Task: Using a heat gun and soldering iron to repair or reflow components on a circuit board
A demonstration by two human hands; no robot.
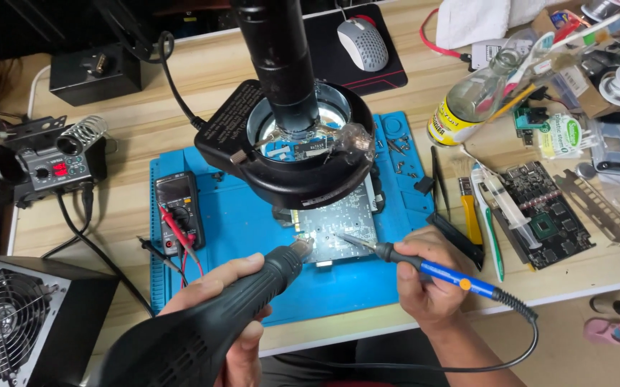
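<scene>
My left hand (232,309) grips a black hot-air gun (209,322) whose metal nozzle points at the near-left edge of a circuit board (338,233). My right hand (424,283) holds a blue-handled soldering iron (424,266) like a pen. Its tip rests on the board near the nozzle. The board lies on a blue work mat (252,236) under a black microscope with a ring light (295,136), which hides the far part of the board.
A multimeter (179,213) with red and black leads lies on the mat's left. A soldering station (55,168) and a fan-fronted power supply (9,319) stand at the left. At the right are a second board (546,215), a syringe, tweezers, a glass bottle (478,93); a mouse (362,41) at the back.
</scene>
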